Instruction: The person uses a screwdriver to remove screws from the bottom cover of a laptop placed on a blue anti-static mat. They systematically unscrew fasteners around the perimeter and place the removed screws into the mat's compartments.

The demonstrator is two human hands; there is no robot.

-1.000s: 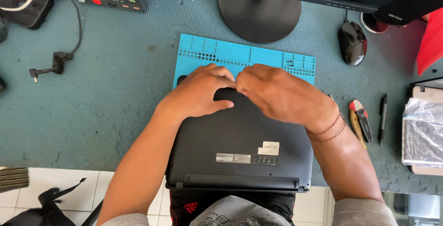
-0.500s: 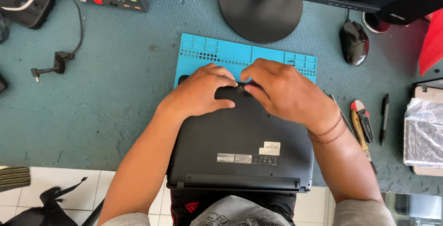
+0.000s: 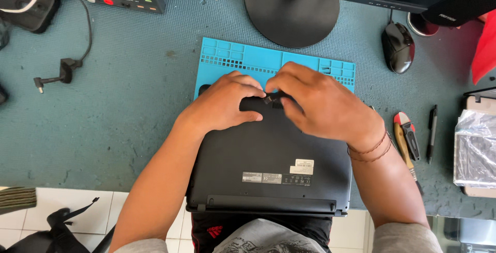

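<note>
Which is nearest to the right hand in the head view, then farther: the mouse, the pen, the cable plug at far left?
From the right hand:
1. Mouse, up and to its right.
2. Pen, farther right on the desk.
3. Cable plug, far left, beyond the left hand.

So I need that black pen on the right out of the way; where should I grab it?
Take the black pen by its middle barrel, coming straight down from above. It lies flat on the desk mat, pointing away from the person, with bare space on its right. The red-handled tool lies close on its left, so pinch across the barrel carefully.
</note>
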